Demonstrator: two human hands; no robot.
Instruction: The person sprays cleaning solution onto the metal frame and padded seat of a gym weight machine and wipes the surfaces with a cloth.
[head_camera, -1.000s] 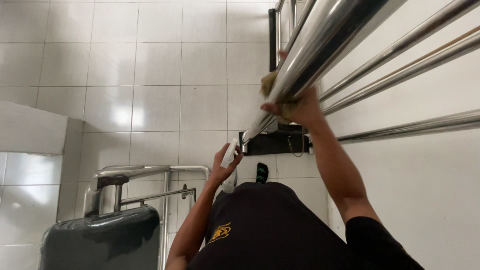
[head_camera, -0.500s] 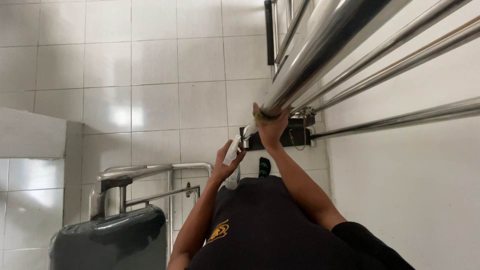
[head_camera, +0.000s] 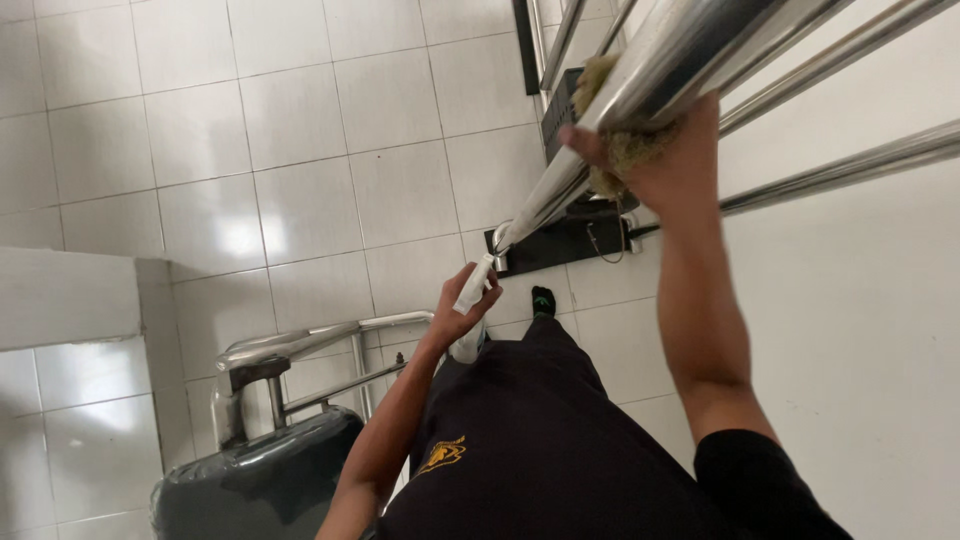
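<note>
The right hand (head_camera: 665, 150) is raised to the large steel rail (head_camera: 650, 70) that runs from the upper right down toward a black wall bracket (head_camera: 560, 243). Its fingers are closed around a yellowish-green scrub pad (head_camera: 620, 150), pressing it against the underside of the rail; tufts of the pad also show above the rail. The pad sits on the upper stretch of the rail, well apart from the bracket.

The left hand (head_camera: 462, 312) is lower, near the rail's bottom end. Its fingers are wrapped around a white spray bottle (head_camera: 470, 300), nozzle end up, just beside the rail's end; whether it touches cannot be told.

2 thinner steel bars (head_camera: 850, 160) run along the white wall at right. A dark padded chair with a metal frame (head_camera: 260, 480) stands on the tiled floor (head_camera: 300, 150) at lower left.
</note>
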